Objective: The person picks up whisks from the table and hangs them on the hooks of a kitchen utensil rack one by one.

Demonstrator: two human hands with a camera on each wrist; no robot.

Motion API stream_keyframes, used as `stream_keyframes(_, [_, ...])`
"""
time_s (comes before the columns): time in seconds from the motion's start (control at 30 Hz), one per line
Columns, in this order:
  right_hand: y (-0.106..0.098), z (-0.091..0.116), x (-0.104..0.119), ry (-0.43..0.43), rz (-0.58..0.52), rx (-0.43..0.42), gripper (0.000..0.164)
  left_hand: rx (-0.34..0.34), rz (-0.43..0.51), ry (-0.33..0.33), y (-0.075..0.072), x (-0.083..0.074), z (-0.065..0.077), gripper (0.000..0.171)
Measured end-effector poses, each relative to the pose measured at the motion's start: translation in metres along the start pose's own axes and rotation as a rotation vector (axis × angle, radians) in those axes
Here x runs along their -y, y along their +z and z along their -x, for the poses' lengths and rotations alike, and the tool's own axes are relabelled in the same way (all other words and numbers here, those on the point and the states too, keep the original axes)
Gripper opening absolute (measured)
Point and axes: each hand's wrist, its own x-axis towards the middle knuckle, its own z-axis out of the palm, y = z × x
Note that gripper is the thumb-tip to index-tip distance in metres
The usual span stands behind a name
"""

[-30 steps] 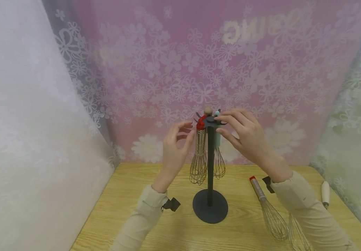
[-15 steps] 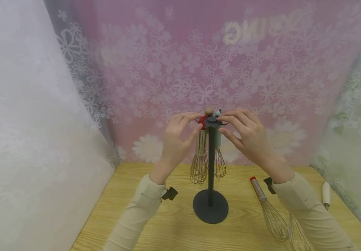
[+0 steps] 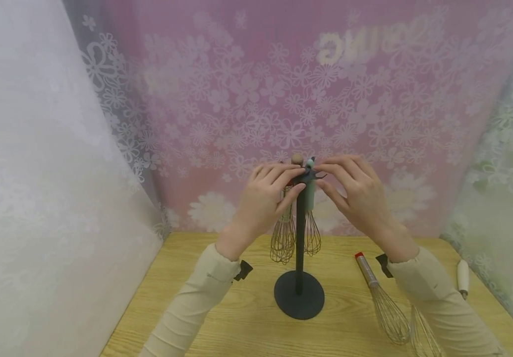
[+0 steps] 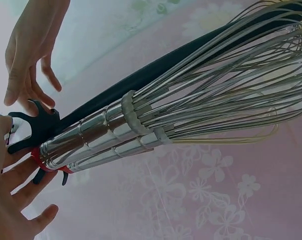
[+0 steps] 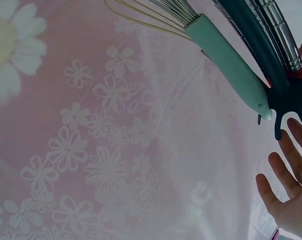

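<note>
A black whisk stand stands upright on the table with a hooked top. Thumb and fingers of my left hand pinch that top from the left, covering much of it. Two steel-handled whisks with red ends hang on the left side. Hanging behind the pole is a mint-green-handled whisk; a tan rounded handle end shows at the back. My right hand is at the right-hand hooks, fingers spread and fairly straight, fingertips right beside a hook in the right wrist view.
On the wooden table at right lies a steel whisk with a red end. Another whisk is partly under the right sleeve. A white handle lies near the right edge. Flowered sheets enclose the back and sides.
My left hand has come in from the left of the stand onto its top, now covering the red whisk ends. My right hand stays near the right hooks, with its fingertips slightly farther right.
</note>
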Motion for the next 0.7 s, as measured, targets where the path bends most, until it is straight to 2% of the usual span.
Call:
stream_keyframes(0.2, [0.0008, -0.0004, 0.0008, -0.004, -0.002, -0.029, 0.047, 0.017, -0.083, 0.029, -0.0028, -0.0034, -0.0008, 0.031])
stream_keyframes(0.53, [0.0035, 0.0006, -0.0006, 0.0, 0.005, -0.006, 0.045, 0.009, -0.115, 0.055, -0.0032, -0.002, -0.0011, 0.028])
stream_keyframes(0.7, [0.0031, 0.0, 0.001, 0.026, -0.015, -0.036, 0.049, -0.001, -0.128, 0.062, -0.0026, -0.0019, -0.0017, 0.028])
